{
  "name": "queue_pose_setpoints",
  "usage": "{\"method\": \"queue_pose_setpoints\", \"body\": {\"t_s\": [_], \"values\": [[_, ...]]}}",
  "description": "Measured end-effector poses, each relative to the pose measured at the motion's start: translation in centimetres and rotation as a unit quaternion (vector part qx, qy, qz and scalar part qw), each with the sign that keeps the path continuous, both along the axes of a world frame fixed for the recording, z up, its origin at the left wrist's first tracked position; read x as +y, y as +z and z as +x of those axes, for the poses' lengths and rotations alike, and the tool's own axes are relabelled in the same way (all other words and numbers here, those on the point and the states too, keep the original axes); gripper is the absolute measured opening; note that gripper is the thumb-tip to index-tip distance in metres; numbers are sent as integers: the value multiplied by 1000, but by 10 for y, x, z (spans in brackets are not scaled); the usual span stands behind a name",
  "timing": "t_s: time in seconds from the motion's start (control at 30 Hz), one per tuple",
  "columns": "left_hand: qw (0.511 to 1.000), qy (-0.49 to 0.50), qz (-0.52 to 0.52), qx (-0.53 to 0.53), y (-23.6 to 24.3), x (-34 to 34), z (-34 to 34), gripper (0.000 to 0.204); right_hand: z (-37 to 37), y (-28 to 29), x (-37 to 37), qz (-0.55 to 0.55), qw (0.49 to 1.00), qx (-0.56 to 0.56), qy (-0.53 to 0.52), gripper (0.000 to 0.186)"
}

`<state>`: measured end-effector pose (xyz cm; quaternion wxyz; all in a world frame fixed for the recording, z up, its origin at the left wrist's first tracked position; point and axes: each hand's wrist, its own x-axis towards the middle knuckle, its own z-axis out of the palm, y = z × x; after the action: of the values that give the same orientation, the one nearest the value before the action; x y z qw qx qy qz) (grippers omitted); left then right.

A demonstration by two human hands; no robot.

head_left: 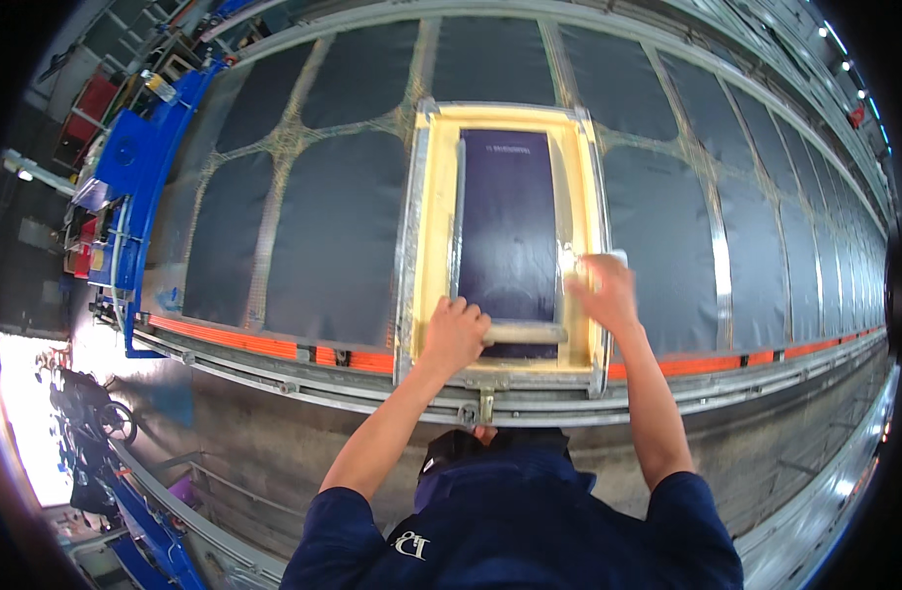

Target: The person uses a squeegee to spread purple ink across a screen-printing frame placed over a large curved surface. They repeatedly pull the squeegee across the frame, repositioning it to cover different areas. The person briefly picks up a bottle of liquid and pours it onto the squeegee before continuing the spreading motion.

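A printing screen frame (408, 246) with pale yellow borders lies over the long table, around a dark purple middle (507, 221). A pale squeegee-like bar (525, 332) crosses the lower part of the screen. My left hand (456, 332) is closed on this bar's left end, at the screen's lower left. My right hand (603, 290) is over the right border, blurred by motion, with a small whitish object at its fingertips; whether it grips that object I cannot tell.
The long table carries dark grey rectangular panels (333, 246), with a metal rail (707, 398) along its near edge. Blue equipment (126, 147) with a bottle on it stands at the left end. A wheeled vehicle (117, 423) is by the bright opening at lower left.
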<state>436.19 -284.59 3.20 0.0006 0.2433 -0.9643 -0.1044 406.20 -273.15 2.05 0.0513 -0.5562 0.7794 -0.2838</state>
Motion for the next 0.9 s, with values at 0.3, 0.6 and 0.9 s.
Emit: {"method": "queue_pose_setpoints", "body": {"t_s": [0.3, 0.6, 0.9], "values": [[996, 29, 31, 72, -11, 12, 8, 30, -72, -51, -15, -26, 947, -125, -296, 27], [987, 102, 23, 126, 20, -44, 103, 29, 23, -9, -82, -76, 952, -149, -254, 27], [986, 54, -32, 153, 23, -135, 309, 36, 229, -43, -197, -122, 937, -217, -246, 30]]}}
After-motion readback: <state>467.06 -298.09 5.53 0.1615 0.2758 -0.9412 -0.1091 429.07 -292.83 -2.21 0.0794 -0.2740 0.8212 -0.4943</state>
